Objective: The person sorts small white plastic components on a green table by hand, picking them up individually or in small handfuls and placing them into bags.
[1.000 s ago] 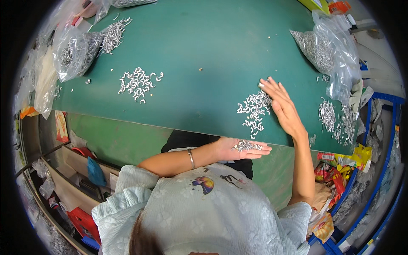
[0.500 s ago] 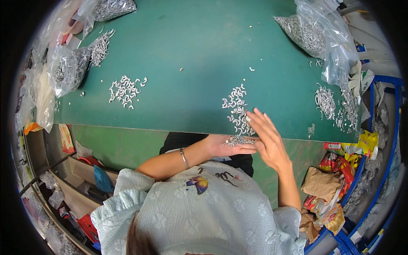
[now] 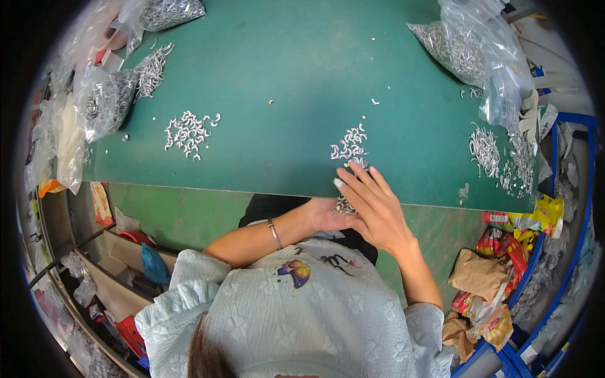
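My left hand [image 3: 322, 215] is palm up just under the front edge of the green table [image 3: 265, 151]. Small silvery crescent-shaped metal pieces [image 3: 344, 206] lie in its palm; its fingertips are hidden behind my other hand. Over the table edge, my right hand [image 3: 373, 205] is stretched out with fingers extended, covering part of a loose pile of the same pieces [image 3: 350, 143]. Its fingertips reach the near part of that pile. A second small heap of crescent pieces [image 3: 188, 133] lies farther left on the tabletop.
Clear bags of metal pieces stand at the back left [image 3: 104, 101] and back right [image 3: 450, 53]. More pieces [image 3: 484, 151] lie at the right end. Below are shelf compartments [image 3: 120, 252] on the left and a blue rack [image 3: 535, 264] with packets on the right.
My right hand has moved left and lies flatter, covering the near part of the pile and much of my left palm. My left hand stays about where it was.
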A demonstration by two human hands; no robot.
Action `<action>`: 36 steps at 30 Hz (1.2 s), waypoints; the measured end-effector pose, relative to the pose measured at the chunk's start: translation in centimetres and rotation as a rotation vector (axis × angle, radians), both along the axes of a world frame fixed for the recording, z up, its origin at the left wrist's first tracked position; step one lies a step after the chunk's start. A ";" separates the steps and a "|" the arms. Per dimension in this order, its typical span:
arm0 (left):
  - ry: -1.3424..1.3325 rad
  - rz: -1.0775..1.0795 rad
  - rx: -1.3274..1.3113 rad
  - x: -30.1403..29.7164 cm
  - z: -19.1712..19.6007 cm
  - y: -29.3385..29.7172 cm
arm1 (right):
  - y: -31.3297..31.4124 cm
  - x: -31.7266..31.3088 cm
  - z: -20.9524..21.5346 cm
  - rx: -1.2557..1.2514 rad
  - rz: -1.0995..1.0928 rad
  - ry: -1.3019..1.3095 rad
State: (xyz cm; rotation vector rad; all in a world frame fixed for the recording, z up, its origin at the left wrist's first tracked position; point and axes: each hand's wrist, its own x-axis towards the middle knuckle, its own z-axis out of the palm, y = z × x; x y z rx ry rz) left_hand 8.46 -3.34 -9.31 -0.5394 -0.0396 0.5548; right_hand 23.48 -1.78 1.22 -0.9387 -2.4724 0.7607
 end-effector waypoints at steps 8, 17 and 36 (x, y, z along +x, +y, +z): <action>0.206 -0.159 0.191 0.2 2.3 1.3 | -2.8 1.7 -1.1 -0.074 0.105 0.040; 0.015 -0.199 -0.113 0.0 0.5 1.1 | 6.5 -0.7 -0.1 -0.002 -0.123 0.046; 0.161 -0.117 0.186 0.3 -1.8 0.5 | 1.8 1.9 -0.2 -0.100 -0.014 -0.103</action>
